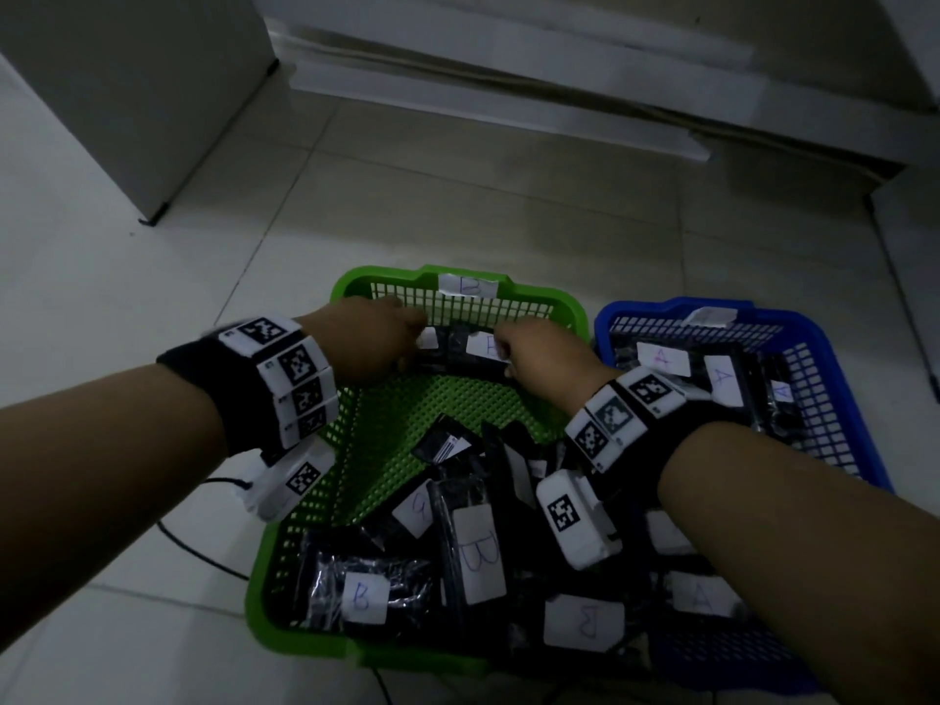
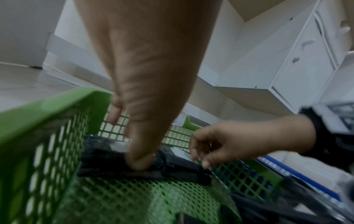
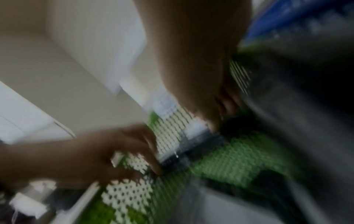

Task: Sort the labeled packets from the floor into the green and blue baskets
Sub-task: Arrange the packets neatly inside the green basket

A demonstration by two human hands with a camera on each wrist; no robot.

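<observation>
A green basket [image 1: 356,282] with a "B" tag stands in the middle of the floor, and a blue basket [image 1: 839,323] stands to its right. Black packets with white labels fill the near end of the green basket, marked "B" [image 1: 478,562]. Packets marked "A" [image 1: 661,358] lie in the blue one. Against the green basket's far wall lies a black packet [image 1: 458,351] [image 2: 114,160] showing two white labels. My left hand [image 1: 414,330] [image 2: 138,151] grips its left end, thumb on top. My right hand [image 1: 503,343] [image 2: 203,157] pinches its right end with curled fingers. The right wrist view is blurred.
A white cabinet [image 1: 127,94] stands at the back left, and a low white furniture base [image 1: 508,68] runs along the back. A black cable [image 1: 203,552] trails over the pale floor tiles left of the green basket.
</observation>
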